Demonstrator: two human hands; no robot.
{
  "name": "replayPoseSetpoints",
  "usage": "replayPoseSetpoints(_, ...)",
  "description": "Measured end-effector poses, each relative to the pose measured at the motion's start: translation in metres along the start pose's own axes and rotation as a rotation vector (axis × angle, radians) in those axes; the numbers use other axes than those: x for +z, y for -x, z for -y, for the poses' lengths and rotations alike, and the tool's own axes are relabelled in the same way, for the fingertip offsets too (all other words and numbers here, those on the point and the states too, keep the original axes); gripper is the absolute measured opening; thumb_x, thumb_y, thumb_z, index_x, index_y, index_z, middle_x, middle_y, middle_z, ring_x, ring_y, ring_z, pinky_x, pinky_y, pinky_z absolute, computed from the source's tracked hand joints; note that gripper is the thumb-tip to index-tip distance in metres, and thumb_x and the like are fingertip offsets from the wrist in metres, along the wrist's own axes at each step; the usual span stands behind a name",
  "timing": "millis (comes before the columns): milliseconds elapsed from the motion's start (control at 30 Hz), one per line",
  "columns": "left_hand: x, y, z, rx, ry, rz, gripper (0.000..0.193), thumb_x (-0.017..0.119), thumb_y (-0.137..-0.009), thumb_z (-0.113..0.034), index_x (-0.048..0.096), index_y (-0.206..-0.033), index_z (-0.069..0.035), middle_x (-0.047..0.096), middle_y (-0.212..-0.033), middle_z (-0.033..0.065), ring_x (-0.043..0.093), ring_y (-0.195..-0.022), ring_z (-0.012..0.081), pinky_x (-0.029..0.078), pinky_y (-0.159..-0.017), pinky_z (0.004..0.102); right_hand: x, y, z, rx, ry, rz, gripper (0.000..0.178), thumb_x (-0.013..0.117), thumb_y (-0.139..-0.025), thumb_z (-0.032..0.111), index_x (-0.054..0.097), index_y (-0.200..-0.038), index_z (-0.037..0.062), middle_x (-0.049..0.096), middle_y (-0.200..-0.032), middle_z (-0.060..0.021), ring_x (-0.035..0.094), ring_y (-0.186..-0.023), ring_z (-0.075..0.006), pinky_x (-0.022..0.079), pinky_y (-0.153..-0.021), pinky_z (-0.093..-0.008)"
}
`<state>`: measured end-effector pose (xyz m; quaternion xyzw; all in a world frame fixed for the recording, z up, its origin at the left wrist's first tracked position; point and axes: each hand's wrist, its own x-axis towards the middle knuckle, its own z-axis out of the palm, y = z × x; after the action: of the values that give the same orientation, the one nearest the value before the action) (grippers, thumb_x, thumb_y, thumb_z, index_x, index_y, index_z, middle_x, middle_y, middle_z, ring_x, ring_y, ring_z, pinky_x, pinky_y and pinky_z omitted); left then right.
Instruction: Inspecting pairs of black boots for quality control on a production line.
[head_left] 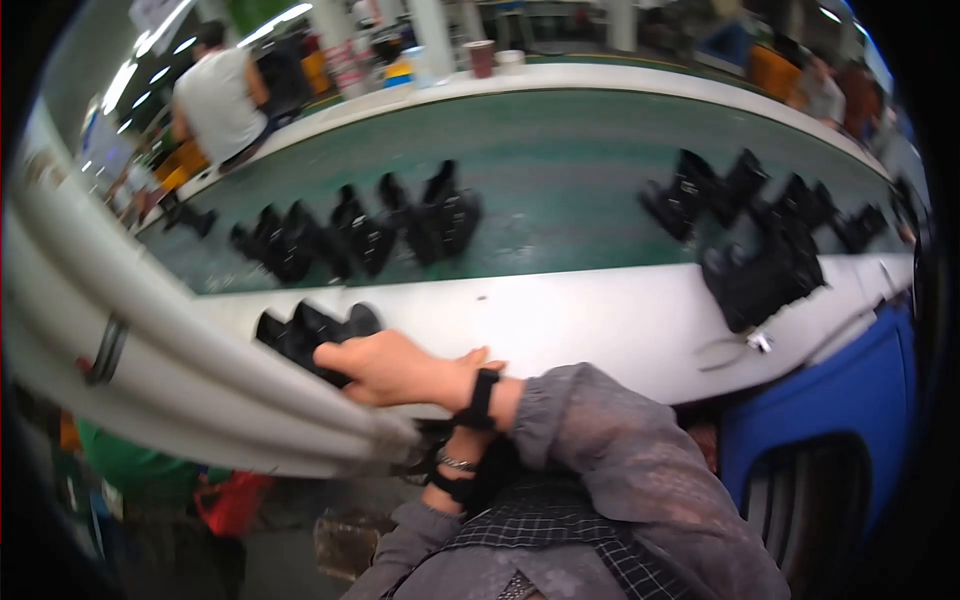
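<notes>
1. Black shoes (pixel 308 330) sit on the white ledge (pixel 580 310), ten o'clock from the right hand (pixel 395 369).
2. Its fingers reach the shoes; whether gripping, I cannot tell.
3. Left hand (pixel 482 356), mostly hidden behind the right: cannot tell.

Black footwear (pixel 313 330), a tight cluster: dark, faintly glossy, three rounded peaks side by side, upper parts raised. Lies on the white worktop (pixel 570 310) just left of and beyond the right hand (pixel 390 368), whose fingers overlap its near right side. Middle peak directly ahead of the fingertips; rightmost rises above the knuckles; leftmost farthest from the hand. Lower portion hidden; firm grip or light touch, cannot tell. Number of separate pieces unclear.
</notes>
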<state>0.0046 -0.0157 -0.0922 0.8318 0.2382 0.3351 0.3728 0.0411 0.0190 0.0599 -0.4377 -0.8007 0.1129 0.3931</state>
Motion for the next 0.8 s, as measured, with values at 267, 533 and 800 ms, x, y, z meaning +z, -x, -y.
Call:
replayPoseSetpoints(267,-0.035,0.028,-0.047,0.17,0.36,-0.454,0.009,0.047,-0.085,-0.006,0.052,-0.084,0.001,0.054,-0.083,0.0089,0.049,-0.077,0.0167,0.04,-0.075,0.0308,-0.086,0.075,-0.022,0.336,-0.105,-0.55,0.028,0.07,-0.061,0.022,0.054,-0.073,0.0026,0.057,-0.06,-0.0152,0.058,-0.055,-0.0348,0.045,-0.051,-0.0376)
replayPoseSetpoints(533,-0.019,-0.032,-0.09,0.155,0.613,0.12,0.095,0.085,-0.059,-0.033,0.036,-0.133,0.0,0.044,-0.128,0.0153,0.048,-0.115,0.0282,0.038,-0.098,0.0403,-0.136,0.192,0.059,0.417,-0.344,-0.399,0.029,0.075,-0.067,0.011,0.06,-0.091,0.0044,0.061,-0.08,-0.0047,0.059,-0.071,-0.0161,0.045,-0.07,-0.0272)
replayPoseSetpoints(800,0.024,-0.03,-0.062,0.007,0.439,0.178,0.069,0.085,-0.065,-0.017,0.051,-0.123,0.0,0.057,-0.116,0.0098,0.056,-0.108,0.022,0.045,-0.095,0.0343,-0.2,0.368,0.015,0.933,0.63,-1.585,0.06,0.072,-0.074,0.008,0.042,-0.125,-0.0029,0.047,-0.126,-0.0172,0.048,-0.114,-0.0272,0.041,-0.095,-0.0384)
